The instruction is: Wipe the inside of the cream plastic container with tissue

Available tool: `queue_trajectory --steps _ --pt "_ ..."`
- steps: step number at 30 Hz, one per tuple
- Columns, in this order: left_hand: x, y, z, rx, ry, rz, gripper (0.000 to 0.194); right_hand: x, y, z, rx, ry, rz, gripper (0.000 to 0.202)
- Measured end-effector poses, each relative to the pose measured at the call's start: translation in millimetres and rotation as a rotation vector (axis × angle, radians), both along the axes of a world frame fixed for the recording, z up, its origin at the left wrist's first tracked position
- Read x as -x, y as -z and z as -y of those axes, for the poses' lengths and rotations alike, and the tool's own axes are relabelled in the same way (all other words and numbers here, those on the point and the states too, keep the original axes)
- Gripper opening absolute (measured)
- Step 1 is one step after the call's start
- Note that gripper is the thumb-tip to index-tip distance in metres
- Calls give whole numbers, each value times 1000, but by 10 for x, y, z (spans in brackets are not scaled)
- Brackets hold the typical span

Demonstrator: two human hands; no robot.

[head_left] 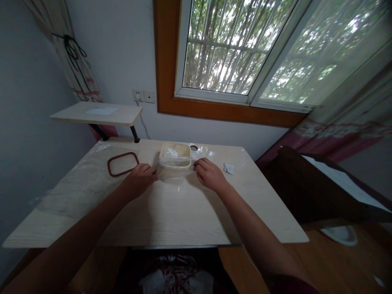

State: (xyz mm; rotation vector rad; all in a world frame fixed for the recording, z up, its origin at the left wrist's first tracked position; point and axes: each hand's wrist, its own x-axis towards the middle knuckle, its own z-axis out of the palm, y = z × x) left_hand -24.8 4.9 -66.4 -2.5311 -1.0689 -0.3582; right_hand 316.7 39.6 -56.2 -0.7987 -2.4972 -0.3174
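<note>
A pale yellow rectangular container (pixel 175 149) with rounded corners sits toward the back of the desk. Clear plastic film (pixel 173 176) stretches across its front and drapes below it; whether this is a bag or a loose sheet I cannot tell. My left hand (pixel 141 178) is closed on the film's left edge, beside the container. On the opposite side, my right hand (pixel 209 174) pinches the film's right edge, its fingers bent. A reddish-brown rounded rectangular ring (pixel 113 174) lies flat just beyond my left hand.
Thin clear plastic sheeting (pixel 78 190) covers the left of the desk (pixel 183 224). A small white packet (pixel 228 168) lies right of my right hand. The raised shelf (pixel 122 115) at the back left bears a paper. A round cable hole (pixel 194 148) is behind the container.
</note>
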Motion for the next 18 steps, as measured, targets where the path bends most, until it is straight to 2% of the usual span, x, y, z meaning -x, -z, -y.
queue_trajectory --steps 5,8,11,12,15,18 --pt "120 -58 -5 151 59 292 8 8 -37 33 121 -5 -254 24" --pt "140 -168 -41 220 -20 560 14 57 -91 51 259 100 -397 22" --pt "20 -294 -105 326 -177 802 16 143 -127 42 427 229 -478 23" --pt "-45 -331 -126 378 -212 888 23 174 -135 36 470 255 -498 26" --pt "-256 -416 -178 552 -198 997 46 250 -161 16 536 280 -537 39" --pt "-410 -476 -222 567 -162 947 48 291 -184 -24 540 286 -529 47"
